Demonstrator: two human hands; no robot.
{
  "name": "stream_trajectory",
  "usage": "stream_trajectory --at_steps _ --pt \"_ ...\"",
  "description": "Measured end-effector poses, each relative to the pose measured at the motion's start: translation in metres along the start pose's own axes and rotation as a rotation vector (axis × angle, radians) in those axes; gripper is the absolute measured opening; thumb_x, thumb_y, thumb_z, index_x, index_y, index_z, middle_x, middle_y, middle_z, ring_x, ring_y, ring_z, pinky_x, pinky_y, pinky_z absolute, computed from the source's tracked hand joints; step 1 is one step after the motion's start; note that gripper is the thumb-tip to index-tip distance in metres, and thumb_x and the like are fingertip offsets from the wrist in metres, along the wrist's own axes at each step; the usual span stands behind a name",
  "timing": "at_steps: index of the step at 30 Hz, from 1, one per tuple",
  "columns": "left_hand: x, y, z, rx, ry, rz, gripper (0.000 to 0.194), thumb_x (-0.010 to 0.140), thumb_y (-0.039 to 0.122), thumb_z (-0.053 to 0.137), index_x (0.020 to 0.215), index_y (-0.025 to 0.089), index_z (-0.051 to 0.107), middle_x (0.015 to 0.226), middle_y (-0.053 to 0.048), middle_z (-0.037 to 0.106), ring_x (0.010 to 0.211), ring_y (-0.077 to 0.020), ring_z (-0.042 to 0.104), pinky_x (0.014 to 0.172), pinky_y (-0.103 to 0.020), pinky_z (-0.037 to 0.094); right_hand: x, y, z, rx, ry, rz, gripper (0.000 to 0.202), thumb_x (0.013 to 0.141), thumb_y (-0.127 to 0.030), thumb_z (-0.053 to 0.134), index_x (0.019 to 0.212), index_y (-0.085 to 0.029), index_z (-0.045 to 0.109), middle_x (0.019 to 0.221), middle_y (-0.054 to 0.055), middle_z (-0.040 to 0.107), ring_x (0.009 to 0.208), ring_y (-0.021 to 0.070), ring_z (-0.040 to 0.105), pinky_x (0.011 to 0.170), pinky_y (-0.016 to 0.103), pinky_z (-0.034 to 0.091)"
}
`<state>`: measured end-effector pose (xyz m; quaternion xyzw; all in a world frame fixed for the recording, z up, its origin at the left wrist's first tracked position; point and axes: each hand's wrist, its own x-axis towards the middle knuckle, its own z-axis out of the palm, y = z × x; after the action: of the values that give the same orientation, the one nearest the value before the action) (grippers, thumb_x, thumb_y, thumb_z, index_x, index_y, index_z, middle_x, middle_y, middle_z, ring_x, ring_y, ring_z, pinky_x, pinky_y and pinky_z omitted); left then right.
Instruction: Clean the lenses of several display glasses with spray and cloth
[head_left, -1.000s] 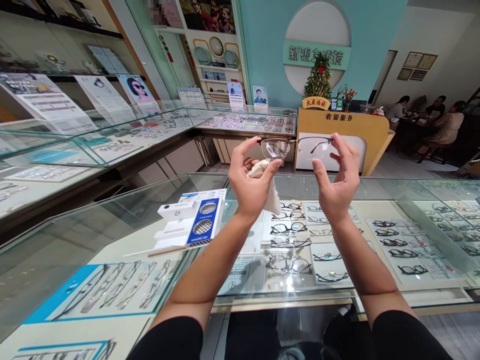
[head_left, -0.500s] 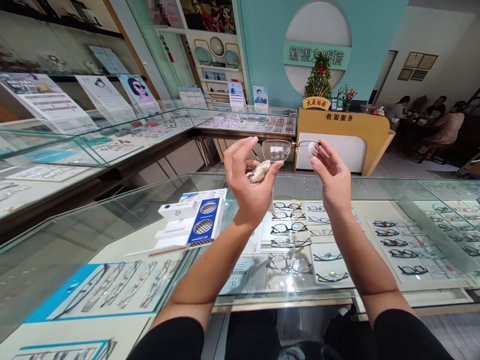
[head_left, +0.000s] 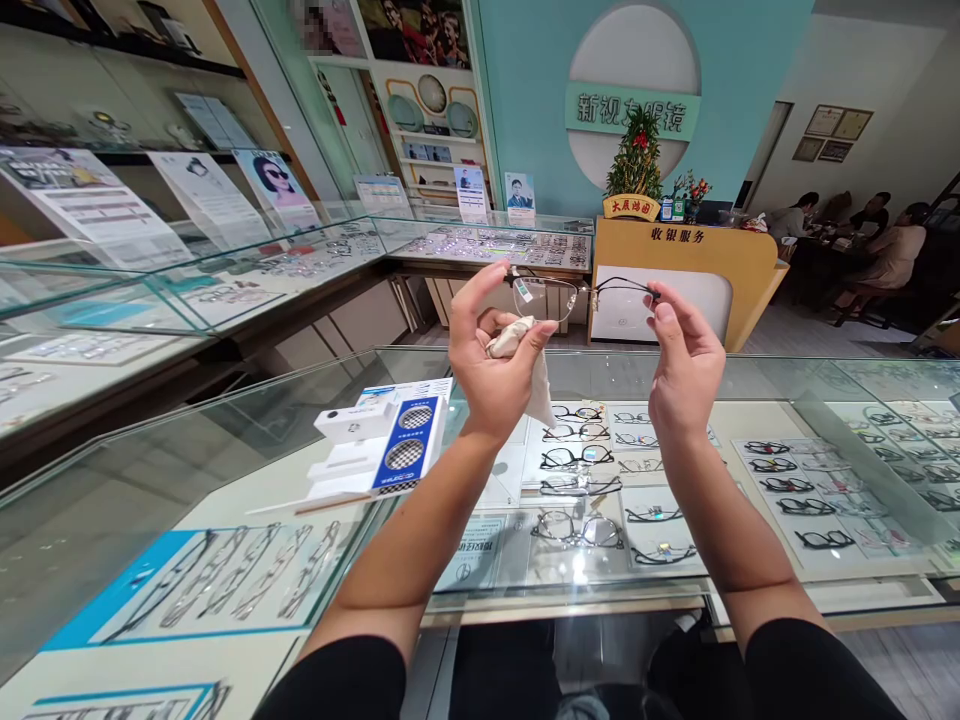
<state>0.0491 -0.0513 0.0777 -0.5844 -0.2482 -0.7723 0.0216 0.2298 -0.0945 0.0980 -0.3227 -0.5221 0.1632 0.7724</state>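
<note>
A pair of eyeglasses with a thin dark top rim is held up over the glass counter, between both hands. My left hand is closed, its fingers at the left end of the frame. A crumpled white cloth is tucked in the same hand and hangs below the thumb. With thumb and fingertips, my right hand pinches the dark right end of the eyeglasses. Whether that end is a hinge corner or a temple tip, I cannot tell. A small white patch shows on the left lens.
Below the hands, the glass display counter holds rows of spectacle frames. A blue-and-white box stands at the left. More showcases line the left side. Beyond is a yellow cashier desk; several people sit at the far right.
My right hand has moved slightly right and down, from the right lens to the dark end of the eyeglasses. The eyeglasses have turned a little. More of the cloth hangs below my left hand.
</note>
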Motion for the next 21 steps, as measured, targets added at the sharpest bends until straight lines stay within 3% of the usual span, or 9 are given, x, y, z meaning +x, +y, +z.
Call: stream_trajectory --at_steps 8,12,18,21 --pt "0.000 0.000 -0.003 -0.047 -0.067 -0.074 0.076 0.081 0.074 0.084 0.142 0.038 0.058 0.153 -0.008 0.061 0.100 -0.0192 0.072 0.084 -0.035 0.063 0.007 -0.002 -0.004 0.127 -0.027 0.101 0.035 0.089 -0.056 0.080 0.108 -0.027 0.084 0.115 0.006 0.085 0.108 0.0245 0.082 0.102 0.046 0.066" --pt "0.002 0.002 -0.003 -0.122 -0.076 -0.062 0.074 0.080 0.072 0.086 0.139 0.037 0.061 0.149 -0.008 0.064 0.112 -0.0221 0.070 0.088 -0.034 0.062 0.011 -0.004 -0.006 0.228 -0.107 0.192 0.032 0.085 -0.054 0.082 0.103 -0.027 0.083 0.115 0.005 0.086 0.106 0.0243 0.083 0.102 0.046 0.066" --pt "0.003 0.004 -0.002 -0.226 -0.076 -0.099 0.072 0.077 0.066 0.092 0.136 0.035 0.066 0.144 -0.007 0.066 0.128 -0.0259 0.065 0.091 -0.032 0.059 0.009 -0.021 -0.003 0.391 -0.064 0.349 0.016 0.079 -0.041 0.087 0.090 -0.029 0.084 0.101 -0.002 0.087 0.093 0.0156 0.083 0.094 0.031 0.066" --pt "0.003 0.005 -0.004 -0.245 -0.083 -0.137 0.071 0.074 0.063 0.095 0.133 0.034 0.067 0.141 -0.007 0.067 0.130 -0.0263 0.065 0.087 -0.029 0.058 0.010 -0.024 -0.003 0.388 -0.056 0.367 0.018 0.075 -0.041 0.089 0.087 -0.030 0.084 0.097 -0.003 0.087 0.091 0.0159 0.082 0.093 0.032 0.066"
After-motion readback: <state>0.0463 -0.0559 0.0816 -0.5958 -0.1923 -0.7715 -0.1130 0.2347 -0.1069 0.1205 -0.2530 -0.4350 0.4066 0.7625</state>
